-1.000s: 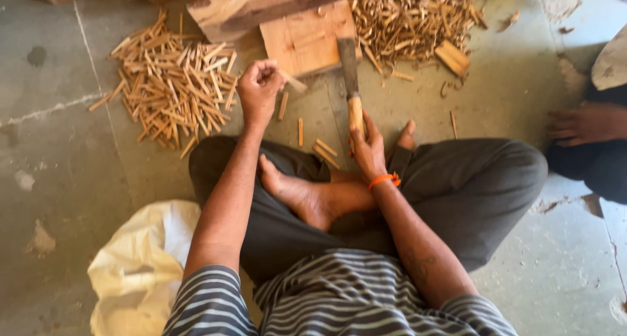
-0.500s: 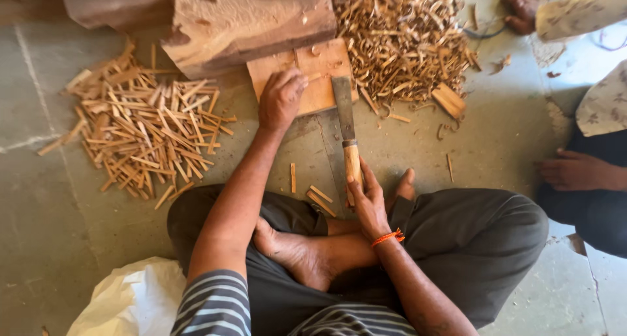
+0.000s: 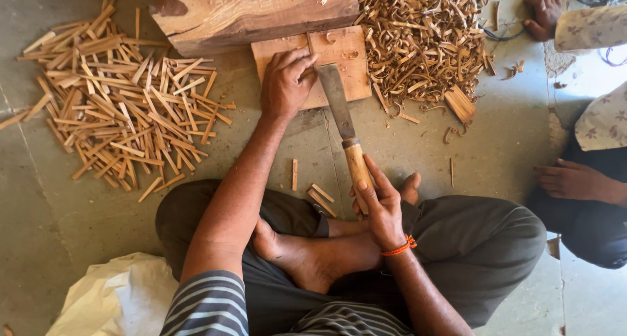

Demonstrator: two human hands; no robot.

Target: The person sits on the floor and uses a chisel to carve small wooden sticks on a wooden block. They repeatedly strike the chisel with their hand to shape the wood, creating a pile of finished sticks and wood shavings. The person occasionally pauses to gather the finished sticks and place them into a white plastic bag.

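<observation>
While the person sits cross-legged on the concrete floor (image 3: pixel 59 212), everything lies within arm's reach. At the far left spreads a pile of split wooden sticks (image 3: pixel 117 107), kept well apart from the work spot, likely so finished pieces stay sorted. A white cloth bag (image 3: pixel 111 300) lies by the left knee. Next comes a heavy wooden block (image 3: pixel 255 13), and just in front of it, touching its lower edge, a flat wooden board (image 3: pixel 343 52) that seems to serve as a cutting surface. The left hand (image 3: pixel 285 84) rests on this board, fingers curled closed around a small piece I cannot make out, held right against the blade's edge. The broad knife (image 3: pixel 336 101) slants from the board back toward the body; its wooden handle is gripped firmly by the right hand (image 3: pixel 379 205), which sits low above the crossed feet, giving leverage. A few loose sticks (image 3: pixel 317 195) lie between the two hands. To the right, a heap of curled shavings (image 3: pixel 424 42) borders the board. At the far right edge, another person's hand (image 3: pixel 571 179) rests on a knee.
</observation>
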